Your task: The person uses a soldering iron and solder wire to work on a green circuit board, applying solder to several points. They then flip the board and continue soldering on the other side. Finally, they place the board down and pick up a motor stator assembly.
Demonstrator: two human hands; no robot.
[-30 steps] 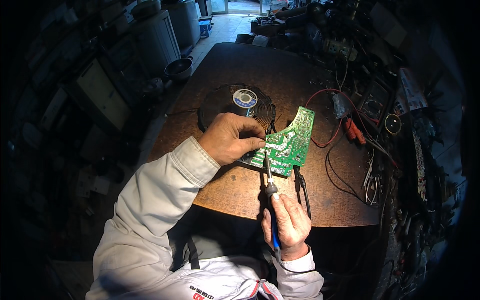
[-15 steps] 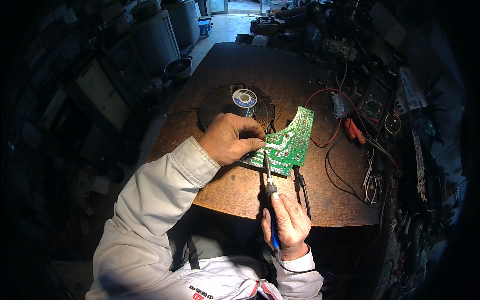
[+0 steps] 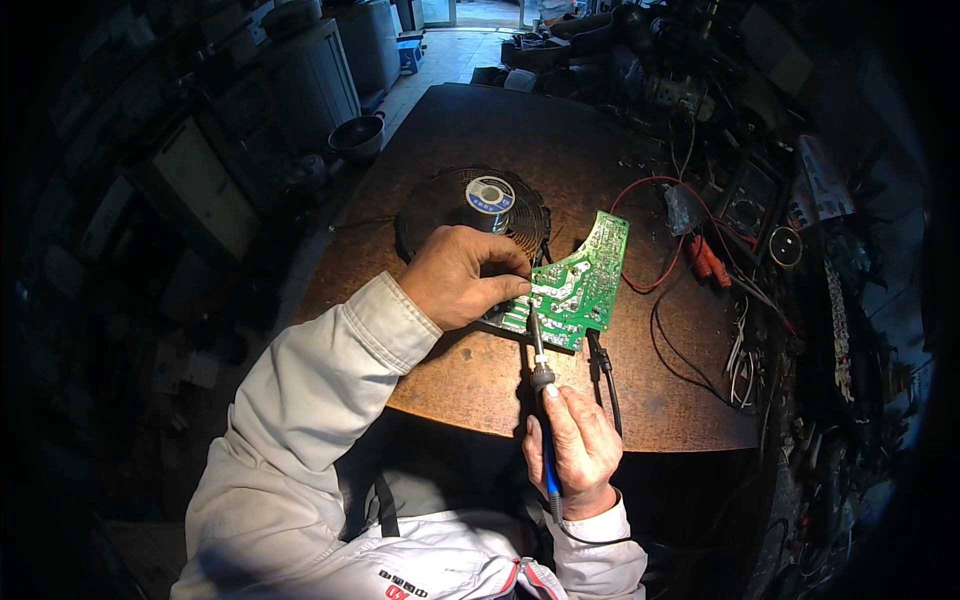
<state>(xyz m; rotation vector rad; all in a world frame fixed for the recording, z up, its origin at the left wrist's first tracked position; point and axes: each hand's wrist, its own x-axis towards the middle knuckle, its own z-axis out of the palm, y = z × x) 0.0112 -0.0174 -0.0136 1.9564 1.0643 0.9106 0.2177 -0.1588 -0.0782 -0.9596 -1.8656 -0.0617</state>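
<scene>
A green circuit board [image 3: 597, 285] lies on the table with its soldered side up. In my right hand [image 3: 578, 450] is a soldering iron [image 3: 542, 366] with a blue handle, its tip pointing away from me and reaching the left part of the board. My left hand [image 3: 462, 275] is over the board's left edge, thumb and forefinger pinched close to the iron's tip; what they hold is too small to make out. Just beyond that hand, a spool of solder [image 3: 490, 196] stands on a round, dark, flat coil [image 3: 425, 213]. My left hand covers part of the coil.
Everything rests on a brown wooden table [image 3: 450, 130]. A black cord [image 3: 606, 375] runs beside the board's near right corner. Farther right are red test leads [image 3: 708, 262], a dark meter [image 3: 748, 203], and loose wires [image 3: 742, 360]. A pan [image 3: 357, 138] stands beyond the table's left side.
</scene>
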